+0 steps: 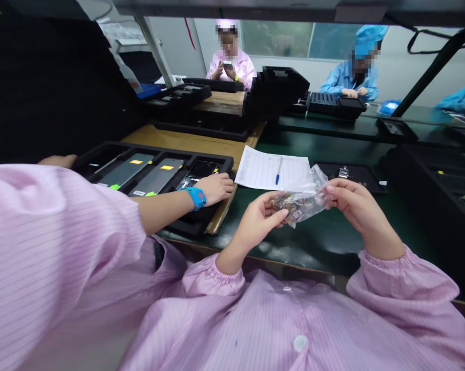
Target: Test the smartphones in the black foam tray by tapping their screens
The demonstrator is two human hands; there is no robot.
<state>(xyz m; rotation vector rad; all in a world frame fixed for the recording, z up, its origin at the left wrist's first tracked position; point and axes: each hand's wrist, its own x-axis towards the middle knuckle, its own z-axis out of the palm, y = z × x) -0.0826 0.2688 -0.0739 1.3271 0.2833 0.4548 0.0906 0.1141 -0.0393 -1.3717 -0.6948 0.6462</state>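
A clear plastic bag [308, 198] with several small metallic parts in its lower left end is held up in front of my chest, above the green table. My left hand [261, 216] is closed on the filled end, thumb on top. At the bag's other end, my right hand [346, 198] pinches the loose plastic between thumb and fingers. Behind the bag lies a printed sheet [255, 167] with a blue pen [279, 171] on it. A black tray [366, 183] with a small metal piece [343, 172] sits just beyond my right hand.
To my left, a co-worker's hand [215, 188] with a blue wristband grips a black tray [213, 157] of phones [159, 178]. Stacked black trays [279, 90] stand at the back. More dark trays [441, 175] are at right. Two people sit opposite; a shelf [255, 9] hangs overhead.
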